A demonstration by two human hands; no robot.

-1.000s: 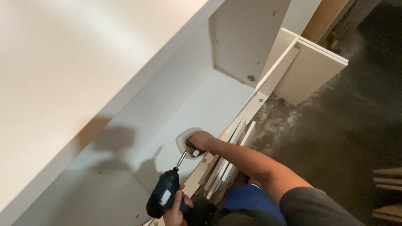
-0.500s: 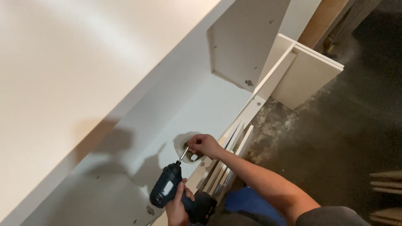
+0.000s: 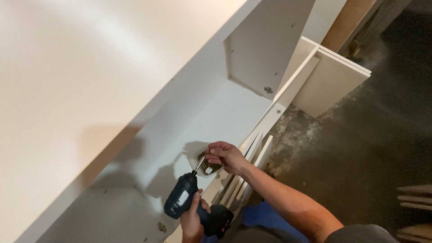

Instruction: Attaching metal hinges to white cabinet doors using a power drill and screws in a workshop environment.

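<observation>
Inside the white cabinet shell (image 3: pixel 234 112), the left hand (image 3: pixel 192 220) grips a cordless drill (image 3: pixel 186 200), while the right hand (image 3: pixel 227 155) pinches fingers together over a small screw bowl (image 3: pixel 204 167).

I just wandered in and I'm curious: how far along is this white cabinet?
Looks done: the cabinet shell already stands joined, with a divider panel fixed inside. In hand: the left hand holds a cordless drill, and the right hand reaches into a small bowl of screws by the bit. Probably left: loose white boards lean against the front edge, unattached.
</observation>
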